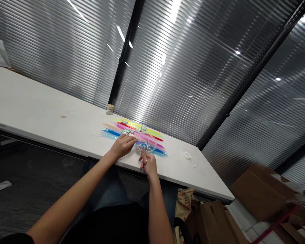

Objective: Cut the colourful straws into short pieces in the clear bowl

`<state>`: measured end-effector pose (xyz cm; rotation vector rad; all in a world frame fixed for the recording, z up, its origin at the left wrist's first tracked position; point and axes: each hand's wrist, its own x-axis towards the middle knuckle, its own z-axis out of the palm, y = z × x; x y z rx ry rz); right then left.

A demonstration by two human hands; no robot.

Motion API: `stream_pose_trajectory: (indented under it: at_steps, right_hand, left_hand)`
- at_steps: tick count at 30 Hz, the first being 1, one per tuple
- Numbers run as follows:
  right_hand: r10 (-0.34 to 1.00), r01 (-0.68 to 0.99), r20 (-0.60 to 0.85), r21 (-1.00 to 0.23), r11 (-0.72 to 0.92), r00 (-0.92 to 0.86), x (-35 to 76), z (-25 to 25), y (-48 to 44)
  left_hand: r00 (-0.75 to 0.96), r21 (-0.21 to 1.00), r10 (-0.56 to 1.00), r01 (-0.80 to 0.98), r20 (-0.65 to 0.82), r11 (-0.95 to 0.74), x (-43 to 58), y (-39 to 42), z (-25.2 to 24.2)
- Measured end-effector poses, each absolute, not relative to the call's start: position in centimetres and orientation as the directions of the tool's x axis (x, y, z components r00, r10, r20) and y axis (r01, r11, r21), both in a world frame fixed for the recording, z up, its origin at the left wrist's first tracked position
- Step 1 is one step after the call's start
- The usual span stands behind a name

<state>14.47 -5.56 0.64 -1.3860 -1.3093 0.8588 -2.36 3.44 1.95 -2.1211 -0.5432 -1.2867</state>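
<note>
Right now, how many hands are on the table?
2. The left hand rests on the coloured straws; the right hand holds a thin stick beside the clear bowl. No others show.

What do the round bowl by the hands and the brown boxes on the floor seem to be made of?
The bowl looks like clear, glossy plastic, perhaps glass: coloured bits show through its wall. The boxes look like matte brown cardboard, with folded flaps.

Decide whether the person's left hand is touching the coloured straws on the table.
Touching. The head view shows the left hand lying directly on the coloured straws, fingers covering part of the bundle.
</note>
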Motion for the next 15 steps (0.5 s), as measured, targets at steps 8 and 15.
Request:
stream_pose_trajectory:
  at_steps: [8,15]
  right_hand:
    - [0.983,0.328,0.169,-0.935,0.135,0.077,14.48,0.74,-5.78]
    - [0.981,0.331,0.179,-0.933,0.144,0.076,14.56,0.53,-5.62]
  left_hand:
    - [0.461,-0.286,0.015,0.576,0.887,-0.766,-2.35,3.55,1.92]
    - [0.469,-0.297,-0.005,0.551,0.883,-0.78,-2.38,3.7,1.77]
